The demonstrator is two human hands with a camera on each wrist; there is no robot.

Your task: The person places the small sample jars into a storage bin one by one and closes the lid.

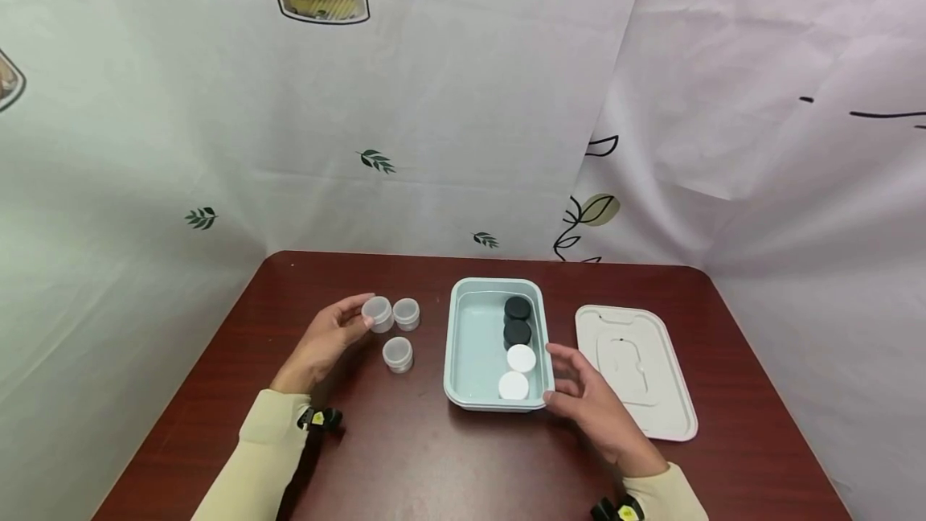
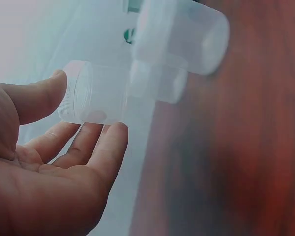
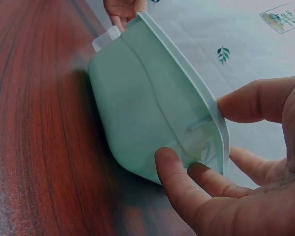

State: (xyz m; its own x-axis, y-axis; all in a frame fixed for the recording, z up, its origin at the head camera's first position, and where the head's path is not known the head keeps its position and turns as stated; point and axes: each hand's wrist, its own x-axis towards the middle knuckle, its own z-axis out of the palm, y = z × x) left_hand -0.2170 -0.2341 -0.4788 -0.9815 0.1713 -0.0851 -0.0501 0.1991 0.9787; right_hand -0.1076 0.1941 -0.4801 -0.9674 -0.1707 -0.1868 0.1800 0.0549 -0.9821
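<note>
My left hand (image 1: 324,342) is at the left, its thumb and fingers pinching a translucent screw-top jar (image 1: 378,314). In the left wrist view the thumb lies against the jar's ribbed lid (image 2: 69,96). Beside it stand two similar translucent jars, one behind to the right (image 1: 407,313) and one nearer the front (image 1: 398,354). My right hand (image 1: 589,400) holds the near right corner of a pale green plastic box (image 1: 473,344), thumb at the rim and fingers by the outer wall. Inside, along the right wall, two black round caps (image 1: 517,320) and two white ones (image 1: 517,372) stand in a row.
A whitish rectangular lid (image 1: 637,368) lies flat to the right of the box. All of this is on a dark red-brown wooden table (image 1: 463,457). A pale printed cloth (image 1: 448,103) hangs behind and at the sides.
</note>
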